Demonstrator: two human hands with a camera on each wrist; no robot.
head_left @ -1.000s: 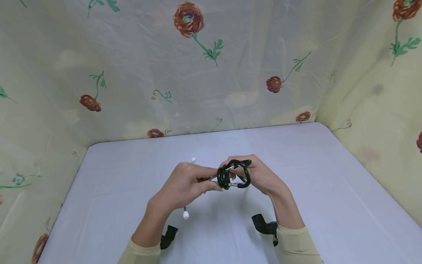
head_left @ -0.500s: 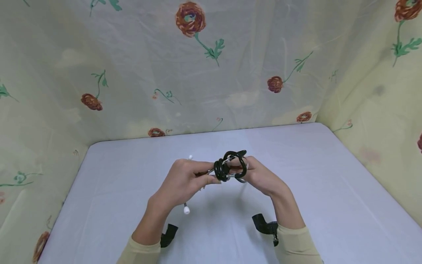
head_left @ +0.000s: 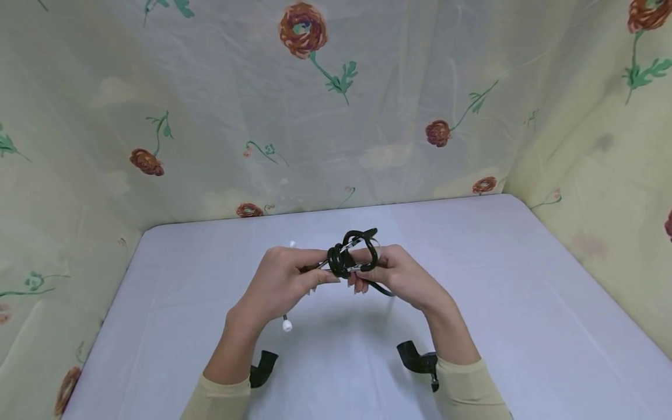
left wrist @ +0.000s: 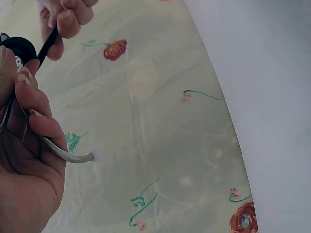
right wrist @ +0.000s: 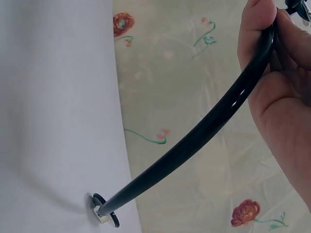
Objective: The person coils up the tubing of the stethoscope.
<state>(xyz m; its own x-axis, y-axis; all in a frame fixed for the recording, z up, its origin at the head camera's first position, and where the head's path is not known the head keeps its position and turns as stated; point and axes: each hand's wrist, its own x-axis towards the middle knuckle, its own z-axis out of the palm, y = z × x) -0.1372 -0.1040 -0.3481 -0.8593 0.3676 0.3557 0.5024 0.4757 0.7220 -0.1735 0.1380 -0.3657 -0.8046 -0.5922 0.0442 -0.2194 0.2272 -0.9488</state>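
A stethoscope is held up above the table by both hands, its black tubing wound in a tight coil [head_left: 338, 261] near the middle of the head view. My left hand [head_left: 283, 280] pinches the metal ear tubes just left of the coil. One white ear tip [head_left: 287, 325] sticks out below that hand, and a bent metal ear tube [left wrist: 68, 156] shows in the left wrist view. My right hand [head_left: 409, 274] grips the tubing right of the coil. From it, a loose length of tube [right wrist: 194, 145] hangs down to the disc-shaped chest piece [right wrist: 106, 211] in the right wrist view.
A white-covered table [head_left: 210, 251] lies beneath the hands. Flower-printed curtains [head_left: 367, 157] stand behind it and at both sides. Black curved mounts [head_left: 417, 357] sit at both wrists, by the beige sleeves [head_left: 472, 388].
Both hands have shifted left with the stethoscope, and the coil has risen slightly. Right-hand fingertips and a stretch of tube now show below the coil.
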